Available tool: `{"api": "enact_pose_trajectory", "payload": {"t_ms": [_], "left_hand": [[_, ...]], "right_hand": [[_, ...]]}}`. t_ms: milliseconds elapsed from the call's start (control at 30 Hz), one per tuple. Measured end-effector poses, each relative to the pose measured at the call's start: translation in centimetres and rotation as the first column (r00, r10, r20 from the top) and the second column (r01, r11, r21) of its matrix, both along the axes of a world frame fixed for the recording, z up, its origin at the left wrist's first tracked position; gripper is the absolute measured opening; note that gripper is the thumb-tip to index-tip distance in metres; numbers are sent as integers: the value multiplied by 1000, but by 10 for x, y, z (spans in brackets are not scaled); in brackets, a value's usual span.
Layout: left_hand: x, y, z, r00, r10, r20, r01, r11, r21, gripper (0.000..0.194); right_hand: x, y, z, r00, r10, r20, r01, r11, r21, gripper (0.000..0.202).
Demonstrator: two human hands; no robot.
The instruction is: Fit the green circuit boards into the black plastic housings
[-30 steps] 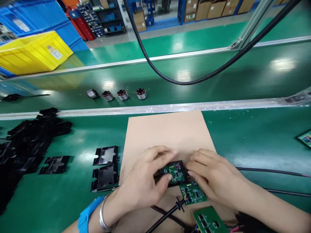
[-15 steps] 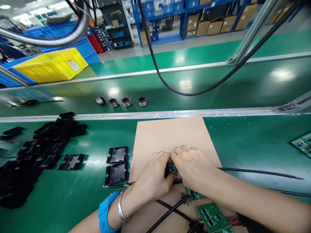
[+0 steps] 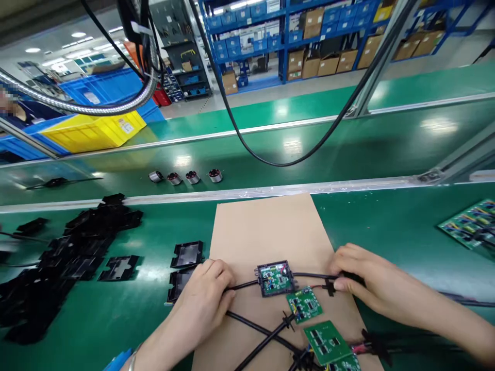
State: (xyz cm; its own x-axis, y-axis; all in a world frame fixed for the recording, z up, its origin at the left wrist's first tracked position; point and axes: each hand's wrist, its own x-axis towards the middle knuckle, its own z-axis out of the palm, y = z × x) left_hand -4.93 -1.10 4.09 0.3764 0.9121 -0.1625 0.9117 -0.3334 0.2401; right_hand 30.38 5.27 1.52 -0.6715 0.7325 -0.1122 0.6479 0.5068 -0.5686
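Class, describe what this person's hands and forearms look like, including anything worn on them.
The left hand is ungloved; at its wrist, near the picture's lower edge, are a slim silver-coloured bangle and a bright blue band, both only partly in view. The right hand is ungloved too, with nothing visible on its wrist. No sleeves show.

Four cylinders (image 3: pixel 215 176), one cased board (image 3: pixel 276 278)

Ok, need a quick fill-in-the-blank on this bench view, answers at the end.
1. The circuit board inside the black case is colored ____.
2. The metal cylinders in the row number ____.
3. The person wears the blue wristband on their ____ side.
4. The case lies on a sheet of brown ____.

Answers: green; four; left; cardboard
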Motion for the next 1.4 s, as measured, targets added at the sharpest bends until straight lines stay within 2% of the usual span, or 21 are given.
{"api": "enact_pose_trajectory", "payload": {"t_ms": [100,200,267,333,400,467,533,600,667,700,767,833,900,967,1033,1067,1133,1200,1233,1300,1400], "left_hand": [[2,4,0,1000,-10,-13,10,1000,-4,14],[0,25,14,1000,12,3,-12,999,42,16],[0,49,25,1000,0,19,-3,991,135,15],[4,80,34,999,-28,37,20,979,201,12],[10,113,42,998,-48,43,36,972,234,10],[19,148,49,997,-61,41,47,960,275,9],[27,183,56,997,-62,38,48,949,312,9],[35,214,62,999,-31,34,17,933,359,10],[38,235,66,999,19,34,-31,913,406,17],[37,238,67,999,40,33,-50,906,420,22],[28,225,67,998,51,21,-55,912,406,31],[7,189,64,1000,16,-2,-15,945,326,31],[-23,136,59,999,-41,-19,44,978,204,22],[-55,82,49,999,-37,-33,40,994,102,20],[-83,40,35,991,135,-15,-134,990,42,21],[-93,26,27,974,224,43,-224,974,15,19],[-105,12,12,861,418,289,-410,908,-90,11],[-104,11,4,691,526,496,-493,845,-209,11],[-99,11,2,620,547,562,-500,828,-255,14],[-82,12,1,532,553,642,-472,823,-317,28],[-49,8,-1,300,578,759,-366,804,-468,48]], "right_hand": [[1,4,-4,998,55,9,-55,998,15,20],[8,20,4,998,48,35,-52,991,120,23],[11,33,12,998,18,54,-29,980,196,22],[7,43,15,998,13,66,-26,981,193,18],[-1,51,10,998,23,64,-32,988,154,14],[-8,62,0,999,12,49,-21,981,191,10],[-8,87,-4,999,-28,19,20,941,337,13],[-2,125,1,997,-73,-27,76,864,498,20],[6,168,13,990,-124,-66,139,813,566,32],[8,185,18,985,-152,-80,170,789,590,33],[10,202,24,978,-187,-93,204,756,622,36],[6,187,18,982,-169,-78,181,762,621,39],[2,145,4,995,-89,-44,98,824,558,39],[-1,90,-9,999,46,-7,-40,938,344,33],[-3,39,-14,994,111,-19,-104,967,234,33],[-4,20,-13,991,127,-34,-118,972,203,33],[-9,-5,-9,991,125,-46,-119,985,126,30],[-16,-15,-3,992,113,-58,-109,992,67,27],[-20,-17,-1,992,107,-69,-103,993,60,26],[-27,-19,-1,991,92,-102,-83,993,85,25],[-33,-21,-7,985,77,-153,-54,987,149,23]]}}
